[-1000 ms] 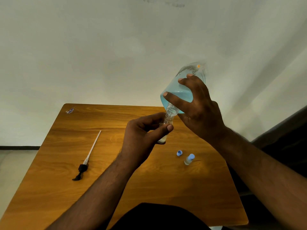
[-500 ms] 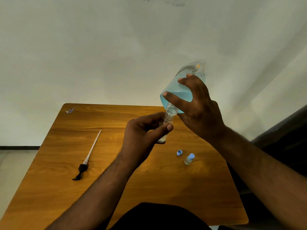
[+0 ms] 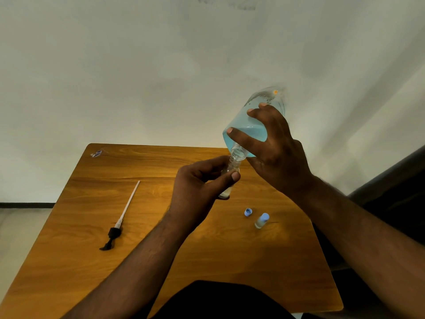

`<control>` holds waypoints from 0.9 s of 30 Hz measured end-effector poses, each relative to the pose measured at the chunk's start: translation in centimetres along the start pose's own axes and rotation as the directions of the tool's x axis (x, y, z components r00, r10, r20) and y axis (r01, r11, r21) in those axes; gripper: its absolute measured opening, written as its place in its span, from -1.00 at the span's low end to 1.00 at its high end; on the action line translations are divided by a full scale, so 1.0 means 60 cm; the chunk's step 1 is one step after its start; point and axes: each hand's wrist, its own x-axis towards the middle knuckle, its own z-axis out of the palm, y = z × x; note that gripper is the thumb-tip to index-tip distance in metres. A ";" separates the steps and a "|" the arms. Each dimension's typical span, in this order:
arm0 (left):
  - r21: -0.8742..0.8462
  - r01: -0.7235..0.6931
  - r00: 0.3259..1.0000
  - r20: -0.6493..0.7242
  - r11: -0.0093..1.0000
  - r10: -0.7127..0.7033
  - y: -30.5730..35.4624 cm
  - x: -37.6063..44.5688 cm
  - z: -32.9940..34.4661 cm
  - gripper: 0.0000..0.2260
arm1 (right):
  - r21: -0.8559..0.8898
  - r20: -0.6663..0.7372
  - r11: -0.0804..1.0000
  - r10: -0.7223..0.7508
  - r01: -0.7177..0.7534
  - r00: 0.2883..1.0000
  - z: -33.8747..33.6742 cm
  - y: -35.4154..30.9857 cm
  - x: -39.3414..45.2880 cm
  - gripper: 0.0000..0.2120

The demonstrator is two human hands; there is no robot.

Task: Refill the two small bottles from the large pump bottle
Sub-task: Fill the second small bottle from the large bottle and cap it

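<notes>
My right hand (image 3: 276, 153) grips the large clear bottle (image 3: 250, 125), tipped neck-down with pale blue liquid pooled toward its open mouth. That mouth rests against the top of a small clear bottle (image 3: 230, 178), which my left hand (image 3: 197, 187) pinches between thumb and fingers above the table. The small bottle's base shows below my thumb; most of its body is hidden. A second small bottle (image 3: 261, 220) with a blue cap stands on the table to the right. A loose blue cap (image 3: 248, 212) lies beside it.
The black pump head with its long white tube (image 3: 122, 217) lies on the left part of the wooden table (image 3: 80, 261). A small wrapper (image 3: 96, 153) sits at the far left corner. A plain wall rises behind the table; a dark surface borders it on the right.
</notes>
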 end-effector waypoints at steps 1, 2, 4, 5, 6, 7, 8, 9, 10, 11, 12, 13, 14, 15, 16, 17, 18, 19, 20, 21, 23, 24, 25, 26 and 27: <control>0.001 -0.002 1.000 0.000 1.000 0.002 -0.001 0.000 0.000 -0.58 | 0.001 0.001 1.000 0.000 0.000 1.000 0.000 0.000 0.000 -0.38; 0.000 -0.004 1.000 0.001 1.000 0.004 -0.001 0.000 0.000 -0.59 | 0.002 0.002 1.000 0.000 0.000 1.000 0.000 0.000 -0.001 -0.38; 0.000 -0.007 1.000 0.005 1.000 0.007 -0.001 0.000 0.000 -0.60 | 0.005 0.006 1.000 0.001 -0.001 1.000 0.000 0.000 -0.001 -0.38; 0.001 -0.007 1.000 0.007 1.000 0.007 -0.001 0.000 0.000 -0.60 | 0.007 0.007 1.000 0.003 -0.003 1.000 0.000 0.000 -0.001 -0.38; 0.002 -0.008 1.000 0.008 1.000 0.008 -0.001 0.000 0.000 -0.60 | 0.010 0.009 1.000 0.005 -0.005 1.000 0.000 -0.001 -0.001 -0.38; 0.002 -0.008 1.000 0.008 1.000 0.008 -0.001 0.000 0.000 -0.60 | 0.013 0.009 1.000 0.005 -0.006 1.000 0.000 -0.001 -0.002 -0.38; 0.003 -0.008 1.000 0.007 1.000 0.008 -0.001 0.000 0.000 -0.60 | 0.015 0.009 1.000 0.006 -0.006 1.000 0.000 -0.001 -0.002 -0.38; 0.004 -0.009 1.000 0.007 1.000 0.009 -0.001 0.000 0.000 -0.61 | 0.015 0.010 1.000 0.005 -0.005 1.000 0.000 -0.001 -0.002 -0.38; 0.003 -0.011 1.000 0.007 1.000 0.011 -0.001 0.000 0.000 -0.61 | 0.014 0.010 1.000 0.004 -0.005 1.000 -0.001 -0.001 -0.002 -0.38; 0.003 -0.014 1.000 0.007 1.000 0.014 -0.001 0.000 0.000 -0.62 | 0.013 0.010 1.000 0.004 -0.004 1.000 -0.001 0.000 -0.002 -0.38; 0.004 -0.016 1.000 0.007 1.000 0.016 0.000 0.000 0.000 -0.62 | 0.011 0.009 1.000 0.002 -0.002 1.000 -0.001 0.000 -0.001 -0.39; 0.003 -0.016 1.000 0.008 1.000 0.016 0.000 0.000 0.000 -0.62 | 0.009 0.007 1.000 0.001 -0.001 1.000 -0.001 0.001 -0.001 -0.40; 0.001 -0.016 1.000 0.010 1.000 0.016 0.000 0.000 0.000 -0.62 | 0.008 0.006 1.000 0.001 -0.001 1.000 0.000 0.001 -0.001 -0.40; -0.003 -0.017 1.000 0.014 1.000 0.017 0.000 0.000 0.000 -0.63 | 0.006 0.006 1.000 0.002 -0.002 1.000 0.000 0.001 -0.002 -0.40; -0.006 -0.018 1.000 0.016 1.000 0.018 0.001 0.000 0.001 -0.64 | 0.005 0.007 1.000 0.003 -0.003 1.000 0.000 0.001 -0.002 -0.40; -0.009 -0.018 1.000 0.017 1.000 0.018 0.001 0.000 0.001 -0.65 | 0.004 0.007 1.000 0.004 -0.004 1.000 0.000 0.001 -0.002 -0.40; -0.012 -0.019 1.000 0.018 1.000 0.019 0.002 0.000 0.001 -0.65 | 0.003 0.007 1.000 0.005 -0.005 1.000 -0.001 0.001 -0.002 -0.39; -0.013 -0.020 1.000 0.016 1.000 0.020 0.002 0.000 0.002 -0.64 | 0.003 0.007 1.000 0.006 -0.006 1.000 -0.001 0.001 -0.002 -0.39; -0.013 -0.019 1.000 0.014 1.000 0.019 0.002 0.000 0.002 -0.63 | 0.004 0.010 1.000 0.006 -0.006 1.000 -0.001 0.000 -0.002 -0.38; -0.013 -0.016 1.000 0.011 1.000 0.016 0.001 0.000 0.002 -0.62 | 0.006 0.011 1.000 0.007 -0.007 1.000 -0.002 0.000 -0.002 -0.38; -0.015 -0.010 1.000 0.007 1.000 0.010 -0.001 0.001 0.002 -0.59 | 0.007 0.007 1.000 0.005 -0.006 1.000 -0.002 -0.001 -0.002 -0.38; -0.014 -0.008 1.000 0.008 1.000 0.009 -0.002 0.001 0.001 -0.58 | 0.009 0.005 1.000 0.004 -0.004 1.000 -0.003 -0.001 -0.002 -0.39; -0.012 -0.008 1.000 0.009 1.000 0.009 -0.003 0.001 0.001 -0.57 | 0.010 0.003 1.000 0.002 -0.002 1.000 -0.003 -0.002 -0.002 -0.39; -0.011 -0.010 1.000 0.011 1.000 0.010 -0.003 0.000 0.001 -0.58 | 0.012 0.001 1.000 0.001 -0.001 1.000 -0.003 -0.002 -0.002 -0.39; -0.013 -0.012 1.000 0.013 1.000 0.012 -0.003 0.000 0.001 -0.59 | 0.015 -0.001 1.000 0.001 -0.001 1.000 -0.003 -0.002 -0.002 -0.40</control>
